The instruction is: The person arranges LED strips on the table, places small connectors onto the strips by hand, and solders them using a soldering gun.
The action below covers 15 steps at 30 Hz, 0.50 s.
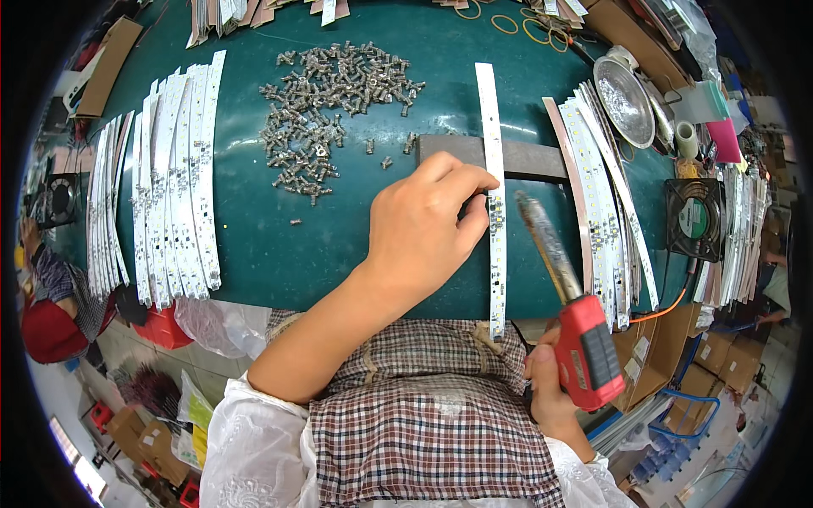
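A narrow white LED strip board (pixel 496 271) lies lengthwise across a dark grey bar (pixel 533 159) on the table. My left hand (pixel 428 224) is closed at the strip's left edge, thumb and forefinger curled together. Whatever sits between those fingertips is hidden. In my right hand (pixel 549 381) is a soldering iron (pixel 589 351) with a red and black handle. Its long, darkened tip points up and away, just right of the strip and apart from it. Small metal connectors (pixel 339 89) form a loose pile beyond my left hand, with a few lying singly nearby.
Stacks of LED strips (pixel 174 186) lie at the left, and another stack (pixel 601 195) at the right. Farther right are a round metal dish (pixel 625 100), a small black fan (pixel 694 218) and an orange cable (pixel 665 309). The green table's (pixel 271 262) near edge meets my checked apron.
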Each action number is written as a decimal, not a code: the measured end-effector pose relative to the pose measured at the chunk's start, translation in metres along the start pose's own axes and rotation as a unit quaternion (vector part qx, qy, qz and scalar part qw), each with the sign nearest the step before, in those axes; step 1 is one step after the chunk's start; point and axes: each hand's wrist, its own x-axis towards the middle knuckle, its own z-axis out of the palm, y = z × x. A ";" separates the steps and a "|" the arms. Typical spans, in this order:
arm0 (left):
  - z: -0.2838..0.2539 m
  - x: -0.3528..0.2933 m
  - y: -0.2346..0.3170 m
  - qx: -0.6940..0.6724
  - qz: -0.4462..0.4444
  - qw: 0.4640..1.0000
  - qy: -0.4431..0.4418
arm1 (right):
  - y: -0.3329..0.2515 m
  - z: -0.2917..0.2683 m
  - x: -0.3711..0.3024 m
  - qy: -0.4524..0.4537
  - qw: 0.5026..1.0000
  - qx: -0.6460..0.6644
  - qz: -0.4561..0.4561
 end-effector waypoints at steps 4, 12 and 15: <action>0.001 0.001 0.001 -0.005 0.001 1.000 -0.008 | -0.009 0.006 0.009 0.115 0.987 0.113 -0.024; -0.007 -0.001 0.008 -0.011 -0.023 0.999 -0.036 | -0.024 0.003 0.075 0.295 0.912 -0.213 -0.192; -0.009 0.000 0.013 -0.012 -0.019 0.998 -0.057 | -0.023 0.010 0.101 0.322 0.883 -0.293 -0.174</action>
